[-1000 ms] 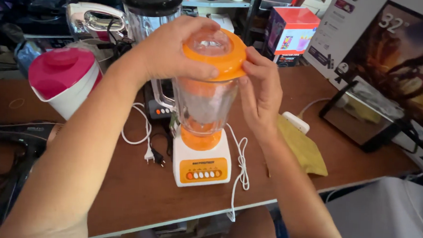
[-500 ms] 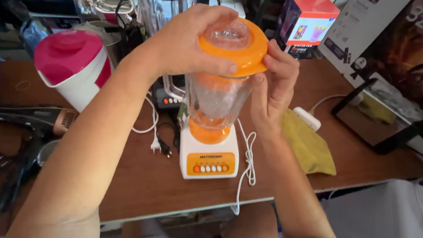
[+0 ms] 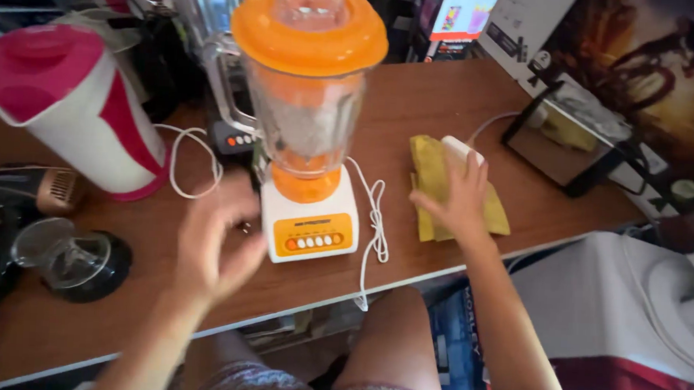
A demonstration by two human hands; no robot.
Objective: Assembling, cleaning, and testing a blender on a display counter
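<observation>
Right hand [image 3: 459, 194] on yellow cloth [image 3: 431, 183], orange-lidded blender [image 3: 308, 114]

Lighting: bright, warm daylight across the wooden table [image 3: 526, 101]; soft, short shadows. Glare: pale highlights on the blender [image 3: 308, 98] jar and lid. Blur: left hand [image 3: 214, 247] motion-smeared; right hand [image 3: 458, 197] slightly soft. Edges: wide-angle bending, dim clutter at upper left.
</observation>
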